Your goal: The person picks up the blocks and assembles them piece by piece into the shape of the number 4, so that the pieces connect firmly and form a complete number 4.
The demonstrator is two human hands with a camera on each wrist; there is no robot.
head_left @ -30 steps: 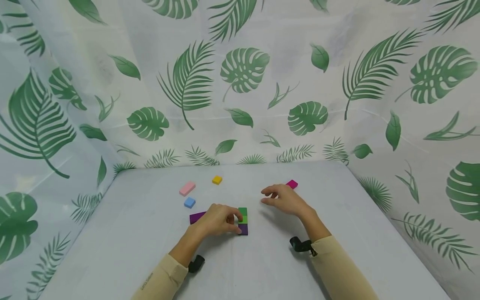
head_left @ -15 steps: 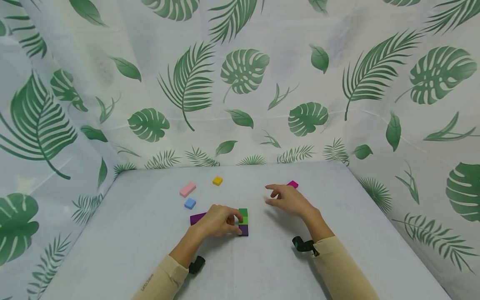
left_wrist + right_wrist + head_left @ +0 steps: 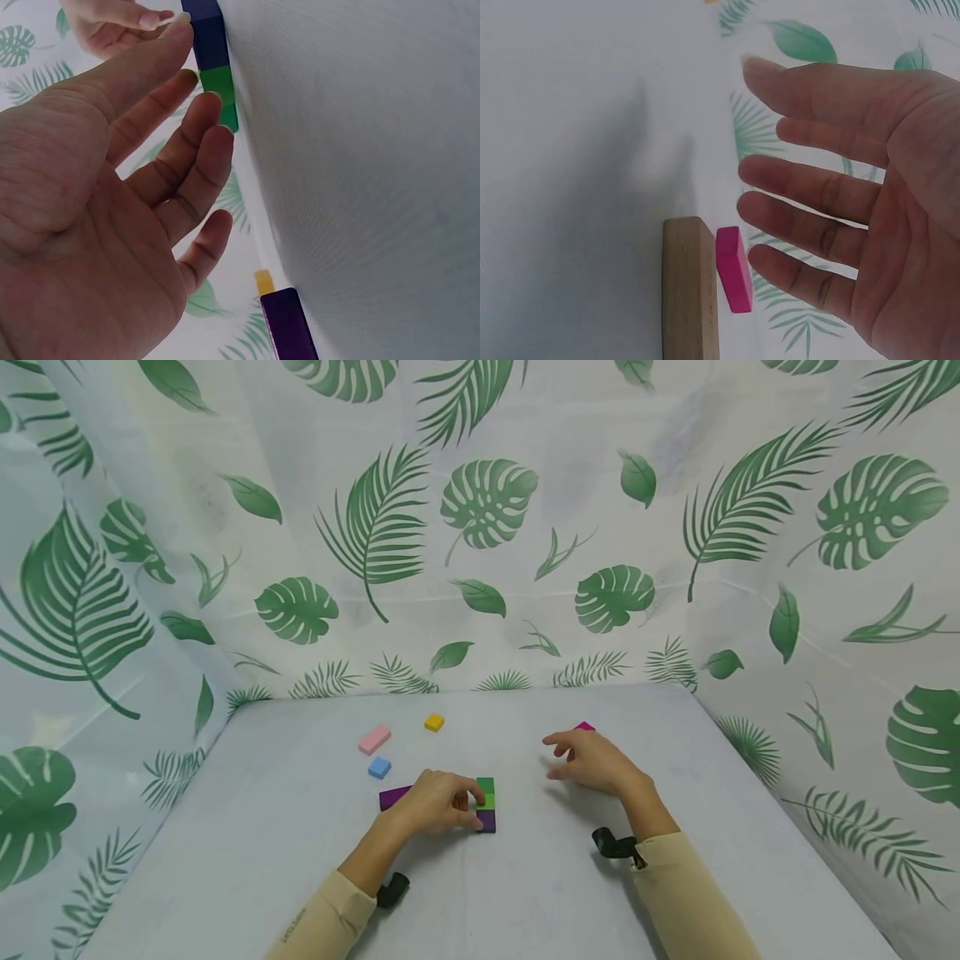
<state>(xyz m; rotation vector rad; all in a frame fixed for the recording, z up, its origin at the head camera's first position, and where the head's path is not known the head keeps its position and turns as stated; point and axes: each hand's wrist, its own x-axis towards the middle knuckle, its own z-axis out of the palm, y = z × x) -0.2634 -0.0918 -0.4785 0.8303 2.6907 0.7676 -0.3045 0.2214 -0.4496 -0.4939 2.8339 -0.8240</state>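
Observation:
My left hand (image 3: 433, 802) is at the left side of a short row of toy blocks: a green block (image 3: 486, 785), a light green block (image 3: 490, 802) and a dark navy-purple block (image 3: 488, 821). In the left wrist view its thumb tip is at the edge of the navy-purple block, and its relaxed fingertips overlap the green ones. My right hand (image 3: 600, 762) hovers over the table with loosely bent fingers and holds nothing. Beyond it lies a magenta block (image 3: 585, 726), partly hidden. A bare wooden block (image 3: 688, 292) shows in the right wrist view, hidden in the head view.
Left of the row, a long purple block (image 3: 393, 798) is partly covered by my left hand. Farther back lie a blue block (image 3: 379, 767), a pink block (image 3: 374, 740) and a yellow block (image 3: 434, 722). A leaf-patterned curtain (image 3: 555, 493) encloses the white table (image 3: 300, 827).
My right hand has drifted to the right, away from the row of blocks, and now covers more of the magenta block. The left hand and the blocks have stayed in place.

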